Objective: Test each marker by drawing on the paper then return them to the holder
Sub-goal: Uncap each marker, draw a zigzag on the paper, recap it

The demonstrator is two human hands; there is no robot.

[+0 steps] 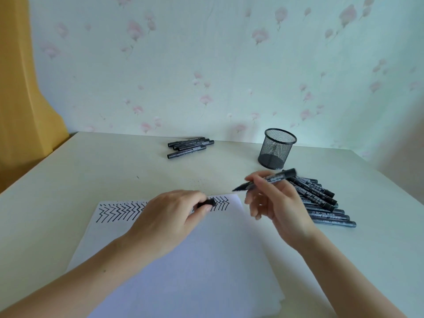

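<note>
On the pale table [91, 171], a sheet of paper [183, 260] lies in front of the person, with a row of black zigzag marks [119, 212] along its far edge. Above the paper's far right corner, the right hand [275, 203] holds an uncapped marker [263, 181] pinched between thumb and forefinger, tip pointing left and clear of the paper (the other fingers hang loosely spread). The left hand [169, 214] rests over the far edge of the paper, its fingertips curled round the black cap [206, 203], which sits just left of the marker tip, not touching it. Beyond the right hand stands the mesh holder [276, 149], upright. A fan of markers [325, 207] lies just right of the right hand; a smaller group of markers [190, 146] lies well apart, near the wall.
</note>
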